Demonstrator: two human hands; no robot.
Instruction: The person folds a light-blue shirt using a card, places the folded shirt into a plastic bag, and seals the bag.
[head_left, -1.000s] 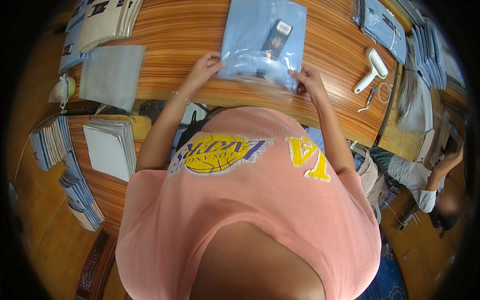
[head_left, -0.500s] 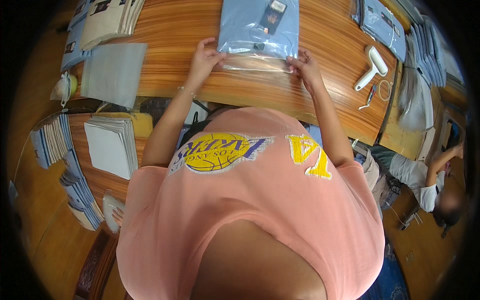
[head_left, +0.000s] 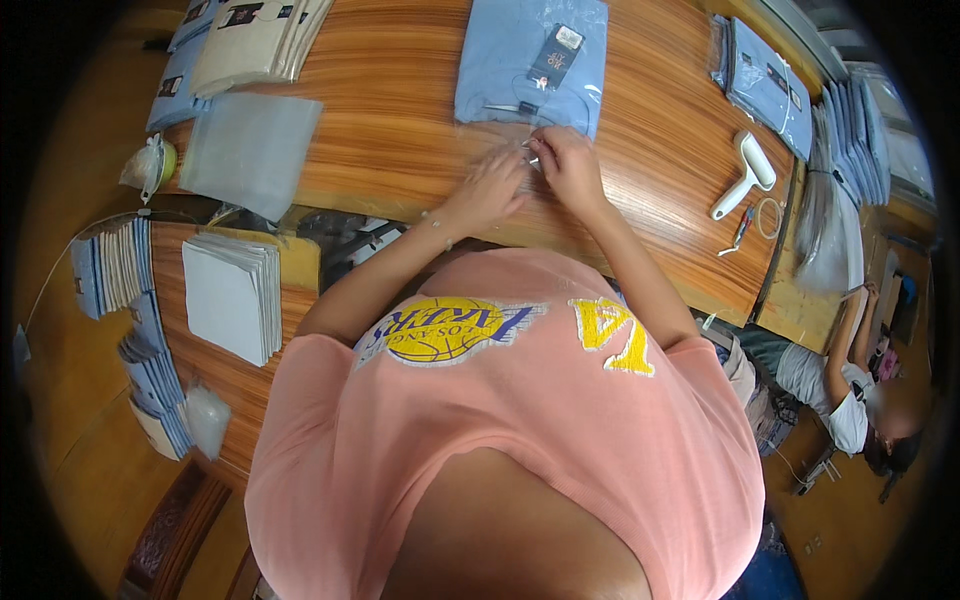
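A folded light-blue garment [head_left: 480,60] lies on the table in front of me, with a dark hang tag [head_left: 556,62] on top. Clear plastic reaches from its near edge toward me, and my hands meet there. My right hand [head_left: 568,170] has its fingers pinched on the edge of the plastic bag; a thin whitish bit shows at the fingertips. Beside it, my left hand [head_left: 490,190] lies over the plastic with fingers stretched toward the right hand. The plastic under my palms is mostly hidden.
At the right lie a white lint roller [head_left: 748,175], small snips [head_left: 738,232] and a ring of tape [head_left: 768,215]. Empty clear bags [head_left: 250,150] lie left, below beige folded garments [head_left: 250,50]. White sheets [head_left: 232,300] are stacked lower left. Another person [head_left: 835,390] works far right.
My hands have come together from the two corners of the bag to the middle of its near edge. The bagged garment now appears slightly farther right in view.
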